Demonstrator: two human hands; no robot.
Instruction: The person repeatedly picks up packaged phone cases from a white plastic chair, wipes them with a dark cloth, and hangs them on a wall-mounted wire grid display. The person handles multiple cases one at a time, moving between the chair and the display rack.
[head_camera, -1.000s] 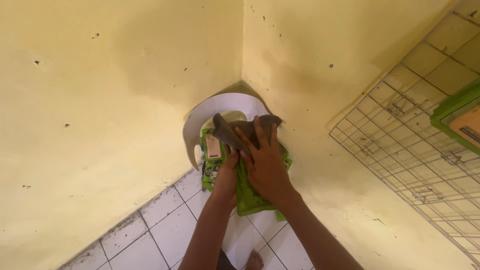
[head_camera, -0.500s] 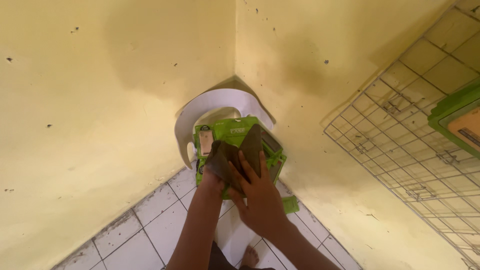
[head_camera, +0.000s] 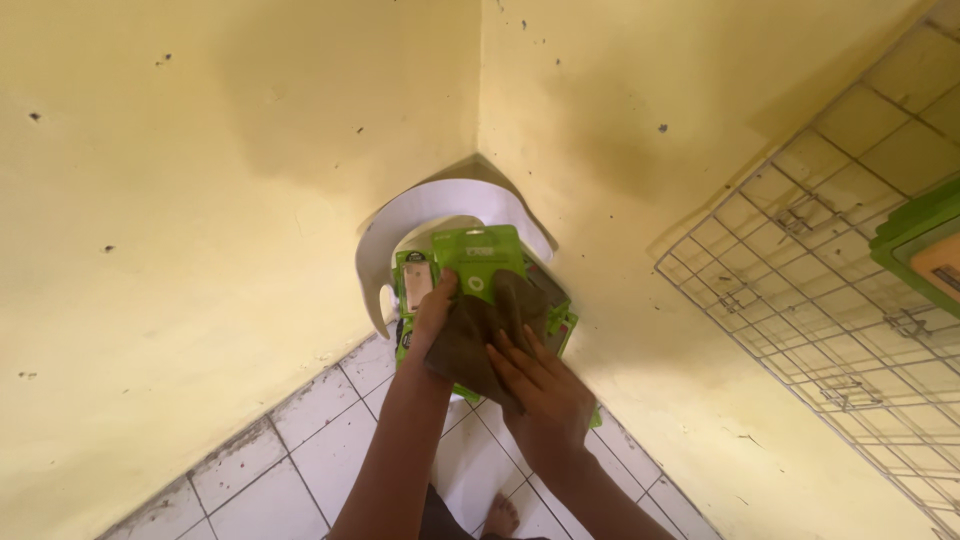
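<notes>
head: cloth (head_camera: 478, 335) lower vs before

Brightness: daylight is even and fairly bright; the yellow walls (head_camera: 230, 200) around my fingers look warm and washed.
Shadows: a soft dark patch sits in the wall corner just above my fingers, and under the white chair (head_camera: 440, 200).
Glare: none on the brown cloth (head_camera: 480, 335) under my right hand (head_camera: 540, 395); the green packets (head_camera: 478, 258) shine slightly.
Focus: my left hand (head_camera: 432, 320) is fairly sharp; the wire grid (head_camera: 830, 290) far to my right looks softer.
Distortion: wall lines bend outward away from my fingers.
</notes>
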